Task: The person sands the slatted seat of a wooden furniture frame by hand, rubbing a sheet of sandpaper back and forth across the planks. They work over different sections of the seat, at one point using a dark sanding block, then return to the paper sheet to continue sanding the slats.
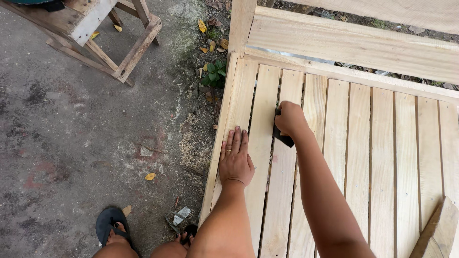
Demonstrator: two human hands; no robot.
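Note:
A pale wooden slatted bench seat (358,143) fills the right half of the view. My left hand (235,160) lies flat, fingers together, on the slats near the bench's left edge, with a ring on one finger. My right hand (289,118) is closed around a folded piece of dark sandpaper (283,138), pressed against a slat a little farther in. Part of the sandpaper sticks out below the fist.
The bench's backrest rail (354,45) runs across the top. A loose wooden block (437,234) lies on the slats at the lower right. A wooden stand (103,36) sits on the concrete ground at the upper left. My sandalled feet (112,229) are at the bottom.

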